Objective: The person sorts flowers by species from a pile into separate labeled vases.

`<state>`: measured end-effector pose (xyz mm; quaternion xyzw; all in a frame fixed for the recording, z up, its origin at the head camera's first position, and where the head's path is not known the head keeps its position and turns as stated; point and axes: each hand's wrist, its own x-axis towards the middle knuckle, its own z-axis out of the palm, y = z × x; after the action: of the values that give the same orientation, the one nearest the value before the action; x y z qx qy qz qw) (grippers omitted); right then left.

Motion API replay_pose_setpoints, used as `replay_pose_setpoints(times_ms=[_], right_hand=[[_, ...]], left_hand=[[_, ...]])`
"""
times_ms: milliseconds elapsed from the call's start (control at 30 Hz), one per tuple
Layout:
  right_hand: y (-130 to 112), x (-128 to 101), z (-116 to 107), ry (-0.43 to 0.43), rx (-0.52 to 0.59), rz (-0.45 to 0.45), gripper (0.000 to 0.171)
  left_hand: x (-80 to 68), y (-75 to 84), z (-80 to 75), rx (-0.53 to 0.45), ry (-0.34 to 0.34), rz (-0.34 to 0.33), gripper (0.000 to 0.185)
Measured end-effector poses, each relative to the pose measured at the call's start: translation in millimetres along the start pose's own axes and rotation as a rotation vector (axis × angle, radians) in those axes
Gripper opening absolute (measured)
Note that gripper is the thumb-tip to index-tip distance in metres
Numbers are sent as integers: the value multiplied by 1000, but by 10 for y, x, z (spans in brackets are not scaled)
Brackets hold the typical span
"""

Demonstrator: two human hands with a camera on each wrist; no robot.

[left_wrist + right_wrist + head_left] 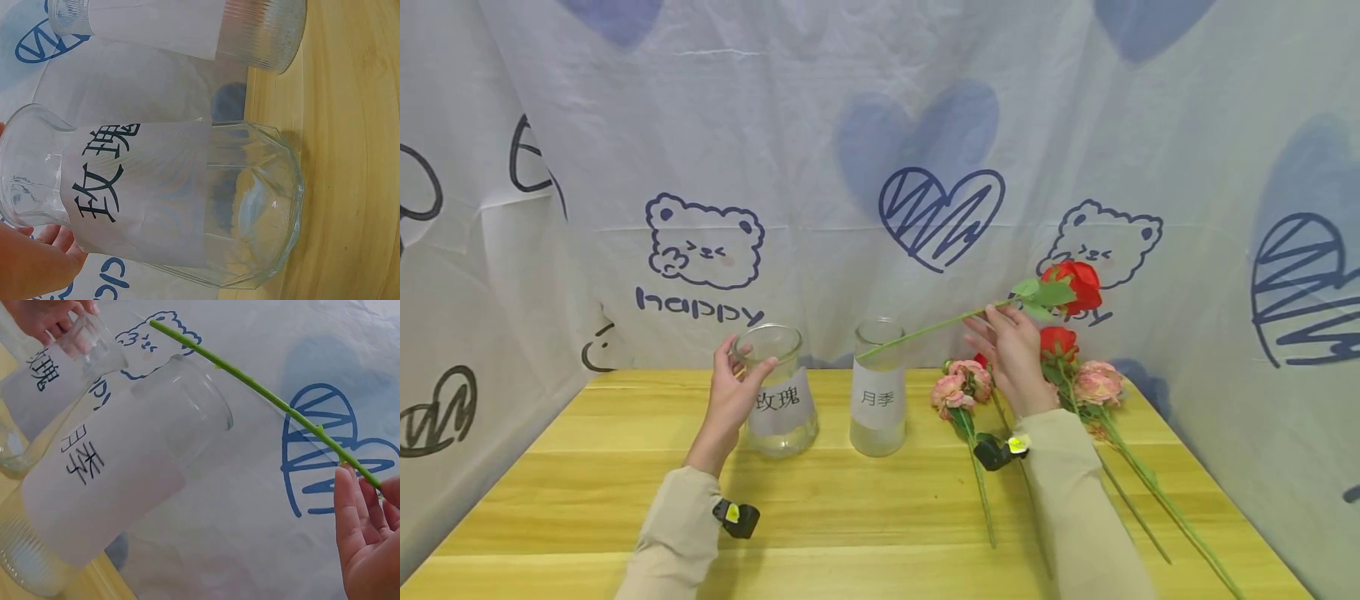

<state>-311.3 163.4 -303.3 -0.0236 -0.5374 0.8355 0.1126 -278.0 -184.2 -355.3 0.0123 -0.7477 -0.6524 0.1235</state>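
Note:
My left hand (pixel 733 398) grips the neck of a wide-bottomed glass vase (pixel 781 427), thumb in front and fingers behind. Its white paper label (pixel 140 194) reads 玫瑰. Raised above the table, my right hand (pixel 1017 360) pinches the green stem of a red rose (pixel 1077 287) close below its leaves. The bloom points right, and the stem slants down to the left. In the head view the stem's cut end overlaps a straight ribbed glass vase (pixel 877 439) labelled 月季; the right wrist view shows that end outside the vase, beyond its mouth.
On the wooden table (pixel 880 533), pink flowers (pixel 951 393) lie right of the ribbed vase. Another red rose (pixel 1058 343) and more pink blooms (pixel 1099 382) lie farther right, stems towards the front. A printed cloth (pixel 820 125) hangs behind the table.

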Motion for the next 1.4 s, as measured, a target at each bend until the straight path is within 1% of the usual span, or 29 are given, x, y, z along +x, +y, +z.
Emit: replay_pose_setpoints(times_ms=[200,367,600,667,733,833,900,1000,1067,1100,1267,1333,1400], right_hand=[[-94,104,93,-20,70,64,9],[-149,174,191,-45,108,84,8],[-132,190,380,-37,87,65,6],[-116,187,434,-35,67,60,8],[-97,180,485,-33,44,51,14],[-70,167,556,-23,20,42,20],[-52,158,603,-18,18,32,18],[-27,144,675,-13,20,17,9],[-12,139,724,-13,16,5,7],[-5,138,748,-12,16,2,9],[31,123,853,-5,10,-17,27],[49,117,892,-2,-4,-23,28],[69,114,931,1,-17,-26,23]], left_hand=[[2,-7,9,-1,2,0,81],[2,-6,10,8,6,1,81],[-6,-7,0,16,8,7,81],[-6,-10,-1,15,8,9,81],[-6,-12,0,13,9,10,80],[-3,-14,4,10,10,12,80],[-2,-15,7,8,11,14,80],[-3,-17,10,5,13,16,80],[-3,-20,12,3,14,18,80],[-4,-20,13,2,14,19,80],[-5,-23,19,-2,17,19,80],[-6,-24,22,-4,19,19,80],[-10,-23,22,-5,20,18,80]])
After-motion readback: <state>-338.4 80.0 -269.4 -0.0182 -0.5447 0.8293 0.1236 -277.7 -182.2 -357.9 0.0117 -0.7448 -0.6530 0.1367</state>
